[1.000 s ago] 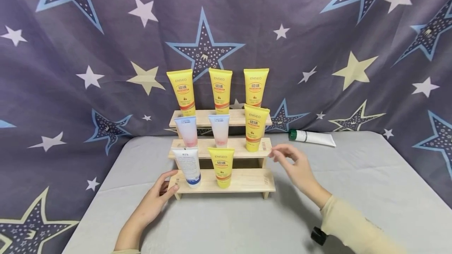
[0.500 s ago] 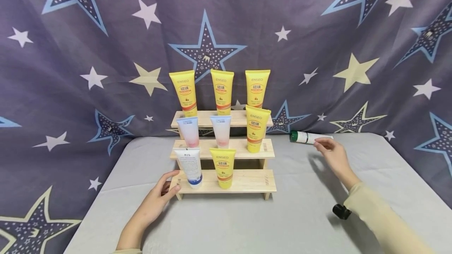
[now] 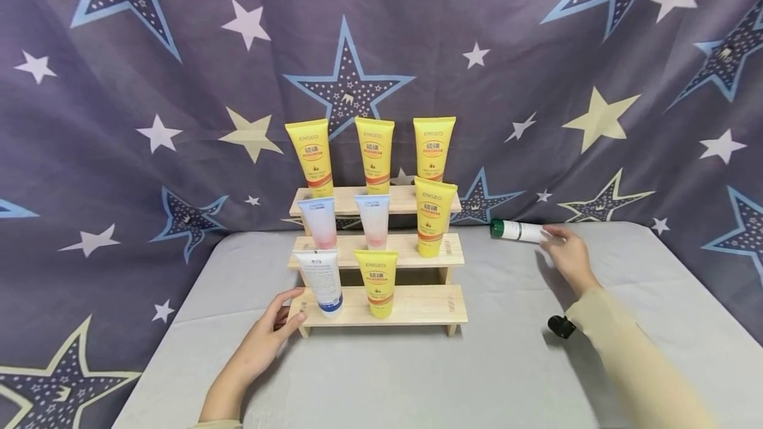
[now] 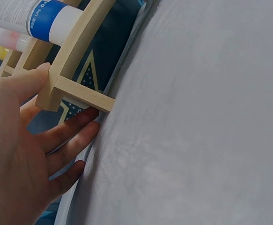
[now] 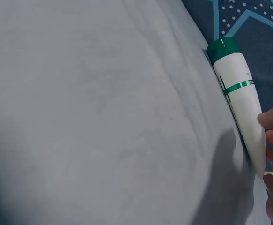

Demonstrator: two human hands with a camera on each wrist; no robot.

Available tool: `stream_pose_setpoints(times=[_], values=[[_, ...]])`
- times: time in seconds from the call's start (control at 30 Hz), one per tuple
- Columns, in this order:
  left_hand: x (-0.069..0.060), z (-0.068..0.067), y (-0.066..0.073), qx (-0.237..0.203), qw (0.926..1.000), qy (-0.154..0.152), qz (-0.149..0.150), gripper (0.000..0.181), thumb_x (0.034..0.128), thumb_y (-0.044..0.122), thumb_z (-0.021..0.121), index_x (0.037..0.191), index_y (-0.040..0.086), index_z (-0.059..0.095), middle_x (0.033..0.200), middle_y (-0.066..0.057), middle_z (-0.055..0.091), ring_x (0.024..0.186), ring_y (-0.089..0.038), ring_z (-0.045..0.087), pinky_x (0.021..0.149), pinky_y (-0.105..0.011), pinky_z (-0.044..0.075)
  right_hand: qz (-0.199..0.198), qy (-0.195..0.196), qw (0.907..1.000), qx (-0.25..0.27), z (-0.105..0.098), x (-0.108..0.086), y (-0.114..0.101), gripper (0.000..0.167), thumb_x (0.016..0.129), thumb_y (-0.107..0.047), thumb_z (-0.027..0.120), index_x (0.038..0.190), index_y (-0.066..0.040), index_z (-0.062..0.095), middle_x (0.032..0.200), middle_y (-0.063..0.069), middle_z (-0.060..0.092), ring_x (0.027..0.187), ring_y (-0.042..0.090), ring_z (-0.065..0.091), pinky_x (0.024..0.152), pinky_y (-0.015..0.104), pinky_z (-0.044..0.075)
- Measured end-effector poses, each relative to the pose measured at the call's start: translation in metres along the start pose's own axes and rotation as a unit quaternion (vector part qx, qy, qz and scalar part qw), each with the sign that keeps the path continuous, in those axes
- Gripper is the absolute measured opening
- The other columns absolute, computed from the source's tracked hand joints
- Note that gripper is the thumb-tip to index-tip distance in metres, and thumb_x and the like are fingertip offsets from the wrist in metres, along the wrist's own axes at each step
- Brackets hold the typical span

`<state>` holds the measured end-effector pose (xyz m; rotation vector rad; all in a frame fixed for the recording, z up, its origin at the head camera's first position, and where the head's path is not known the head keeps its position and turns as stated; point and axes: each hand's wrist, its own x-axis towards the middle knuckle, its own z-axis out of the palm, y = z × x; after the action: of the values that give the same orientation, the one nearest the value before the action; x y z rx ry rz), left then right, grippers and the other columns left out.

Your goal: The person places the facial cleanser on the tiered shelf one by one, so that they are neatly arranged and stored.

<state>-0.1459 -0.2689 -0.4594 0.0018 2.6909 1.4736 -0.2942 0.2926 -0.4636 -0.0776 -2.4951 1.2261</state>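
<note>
My left hand [image 3: 265, 333] holds the left end of the lowest step of a wooden display rack [image 3: 426, 303]. In the left wrist view its thumb lies against the board [image 4: 75, 51], and the other fingers reach below by the leg [image 4: 84, 93]. At the back right my right hand [image 3: 569, 257] pinches the tail of a white squeeze tube [image 3: 520, 231] with a green cap. That tube lies on its side; in the right wrist view fingertips [image 5: 262, 119] touch its edge, and part of the hand is out of frame.
Yellow tubes [image 3: 369, 154] stand along the top step. Two pink-and-blue tubes [image 3: 372, 220] and a yellow tube [image 3: 435, 217] fill the middle one. Below stand a white-and-blue tube [image 3: 322, 282] and a yellow tube [image 3: 377, 283]. A starry curtain [image 3: 507, 85] hangs behind the grey-covered table [image 3: 417, 382].
My right hand has gone from the rack's right side to the white tube and now has its tail between the fingers. My left hand stays at the rack.
</note>
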Motion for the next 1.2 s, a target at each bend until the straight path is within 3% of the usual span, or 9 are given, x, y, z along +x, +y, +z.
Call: stream_pose_setpoints(times=[0.17, 0.3, 0.57, 0.77, 0.9, 1.03, 1.13, 1.2], values=[[0.000, 0.000, 0.000, -0.004, 1.0000, 0.003, 0.005, 0.057, 0.0990, 0.047, 0.056, 0.149, 0.026, 0.039, 0.132, -0.018, 0.059, 0.120, -0.033, 0.055, 0.100, -0.058, 0.040, 0.014, -0.037, 0.9987, -0.032, 0.001, 0.010, 0.005, 0.054, 0.080, 0.004, 0.063, 0.131, 0.014, 0.052, 0.132, 0.039, 0.048, 0.121, 0.051, 0.046, 0.102, 0.057, 0.035], [0.001, 0.002, 0.000, -0.006, 1.0000, -0.001, 0.007, 0.056, 0.0990, 0.048, 0.056, 0.148, 0.028, 0.040, 0.131, -0.015, 0.060, 0.119, -0.031, 0.056, 0.100, -0.057, 0.040, 0.020, -0.065, 0.9949, -0.074, -0.001, 0.013, 0.012, 0.061, 0.079, 0.003, 0.064, 0.135, 0.016, 0.044, 0.135, 0.042, 0.042, 0.125, 0.055, 0.040, 0.104, 0.060, 0.032], [0.000, 0.001, 0.001, 0.005, 1.0000, 0.001, 0.004, 0.054, 0.0995, 0.049, 0.054, 0.148, 0.029, 0.039, 0.132, -0.016, 0.060, 0.121, -0.033, 0.055, 0.100, -0.058, 0.039, -0.044, -0.034, 0.9891, -0.136, 0.000, 0.011, 0.015, 0.048, 0.079, -0.001, 0.071, 0.123, 0.012, 0.056, 0.129, 0.039, 0.047, 0.120, 0.059, 0.040, 0.103, 0.064, 0.028], [-0.001, -0.001, 0.001, 0.012, 0.9999, 0.000, -0.003, 0.056, 0.0995, 0.051, 0.052, 0.149, 0.028, 0.038, 0.135, -0.020, 0.057, 0.125, -0.038, 0.052, 0.102, -0.061, 0.037, -0.065, -0.058, 0.9868, -0.136, -0.001, 0.006, 0.011, 0.042, 0.086, -0.004, 0.070, 0.122, 0.014, 0.058, 0.124, 0.038, 0.052, 0.115, 0.056, 0.046, 0.098, 0.063, 0.035], [0.000, -0.001, 0.002, 0.016, 0.9999, 0.000, -0.004, 0.058, 0.0992, 0.053, 0.051, 0.150, 0.028, 0.037, 0.137, -0.020, 0.056, 0.126, -0.039, 0.050, 0.103, -0.062, 0.035, -0.069, -0.085, 0.9850, -0.133, -0.007, -0.001, 0.003, 0.042, 0.095, -0.016, 0.067, 0.122, 0.014, 0.058, 0.118, 0.037, 0.058, 0.108, 0.054, 0.054, 0.091, 0.061, 0.041], [-0.001, -0.001, 0.002, 0.014, 0.9999, -0.004, -0.008, 0.059, 0.0989, 0.054, 0.051, 0.150, 0.028, 0.036, 0.137, -0.020, 0.055, 0.127, -0.040, 0.050, 0.103, -0.063, 0.035, -0.036, -0.105, 0.9840, -0.140, -0.013, -0.014, -0.005, 0.055, 0.100, -0.039, 0.060, 0.120, 0.013, 0.061, 0.097, 0.029, 0.067, 0.083, 0.043, 0.063, 0.077, 0.052, 0.047], [-0.001, -0.001, 0.002, 0.012, 0.9998, -0.006, -0.011, 0.059, 0.0989, 0.054, 0.051, 0.150, 0.029, 0.036, 0.137, -0.020, 0.055, 0.127, -0.040, 0.049, 0.103, -0.063, 0.035, -0.026, -0.105, 0.9842, -0.140, -0.015, -0.025, -0.011, 0.060, 0.097, -0.047, 0.060, 0.115, 0.011, 0.066, 0.079, 0.016, 0.068, 0.064, 0.026, 0.057, 0.064, 0.039, 0.045], [-0.001, -0.001, 0.002, 0.011, 0.9999, -0.006, -0.011, 0.058, 0.0990, 0.054, 0.051, 0.150, 0.029, 0.036, 0.137, -0.020, 0.056, 0.127, -0.039, 0.050, 0.103, -0.062, 0.035, -0.025, -0.097, 0.9859, -0.135, -0.015, -0.032, -0.016, 0.061, 0.096, -0.048, 0.062, 0.113, 0.010, 0.067, 0.075, 0.012, 0.068, 0.059, 0.019, 0.054, 0.061, 0.035, 0.043]])
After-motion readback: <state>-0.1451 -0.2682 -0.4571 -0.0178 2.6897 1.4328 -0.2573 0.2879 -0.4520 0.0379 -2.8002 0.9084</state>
